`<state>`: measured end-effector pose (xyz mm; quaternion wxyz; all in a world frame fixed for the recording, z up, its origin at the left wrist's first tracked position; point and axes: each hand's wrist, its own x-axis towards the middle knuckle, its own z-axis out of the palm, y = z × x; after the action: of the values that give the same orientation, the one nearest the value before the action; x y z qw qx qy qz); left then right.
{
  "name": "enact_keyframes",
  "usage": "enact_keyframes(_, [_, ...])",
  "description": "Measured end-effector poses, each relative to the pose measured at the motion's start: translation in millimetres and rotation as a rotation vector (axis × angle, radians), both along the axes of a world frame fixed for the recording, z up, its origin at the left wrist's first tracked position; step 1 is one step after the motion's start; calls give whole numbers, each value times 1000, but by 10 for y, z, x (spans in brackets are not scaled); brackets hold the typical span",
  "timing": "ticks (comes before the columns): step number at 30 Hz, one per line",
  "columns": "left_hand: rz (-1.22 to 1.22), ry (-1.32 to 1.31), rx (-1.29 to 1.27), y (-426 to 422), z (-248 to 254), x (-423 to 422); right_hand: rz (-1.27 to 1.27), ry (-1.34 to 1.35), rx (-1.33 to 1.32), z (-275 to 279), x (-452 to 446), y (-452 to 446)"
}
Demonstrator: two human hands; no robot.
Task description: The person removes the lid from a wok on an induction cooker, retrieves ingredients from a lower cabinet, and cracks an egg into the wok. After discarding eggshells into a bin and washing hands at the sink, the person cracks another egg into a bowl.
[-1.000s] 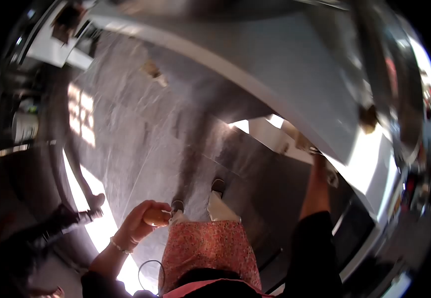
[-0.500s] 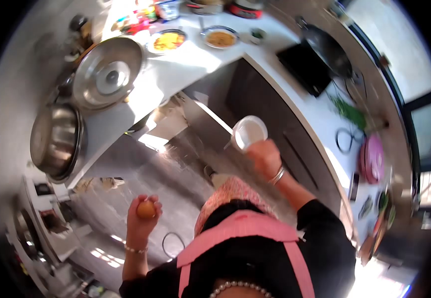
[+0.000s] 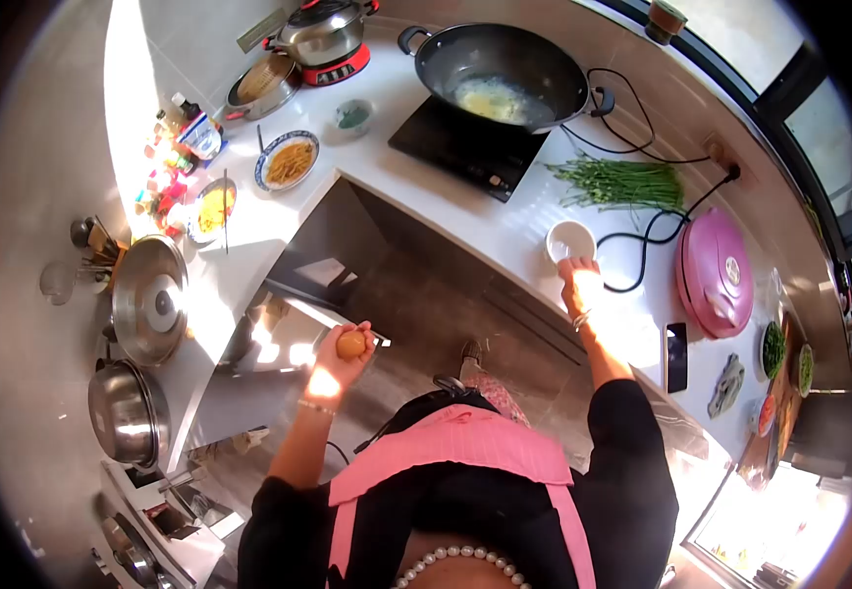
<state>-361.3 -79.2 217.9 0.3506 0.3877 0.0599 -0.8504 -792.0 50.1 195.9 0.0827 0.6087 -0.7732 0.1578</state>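
Note:
An orange-brown egg (image 3: 351, 344) rests in my left hand (image 3: 330, 365), whose fingers are curled round it. That hand is over the floor, in front of a white cabinet edge. My right hand (image 3: 580, 285) grips the near rim of a small white bowl (image 3: 571, 228), which is at the front part of the counter. Whether the bowl touches the counter is hard to tell; its inside looks pale. Beyond it lies a bunch of green stalks (image 3: 627, 183). A black wok (image 3: 519, 64) with some yellowish liquid stands on a black induction cooker (image 3: 470, 147).
Right of the bowl are a black cable (image 3: 632, 238), a pink electric appliance (image 3: 716, 275) and a phone (image 3: 676, 356). Plates of food (image 3: 289, 162) and a pot (image 3: 323, 41) stand at the back left. A metal lid (image 3: 149, 304) and steel basins (image 3: 127, 412) sit along the left counter.
My view has turned toward the wok side. The right hand has brought the white bowl from over the floor to the counter. The egg stays in my left hand, now farther forward.

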Motion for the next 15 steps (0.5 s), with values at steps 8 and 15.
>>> enact_keyframes(8, [-145,-67,-207,-678,-1286,-387,94,-53,-33,167,-131,-103])
enact_keyframes(15, [-265,-373,-513,-766,-2122,-146,-51,-115,-58,663,19,-45])
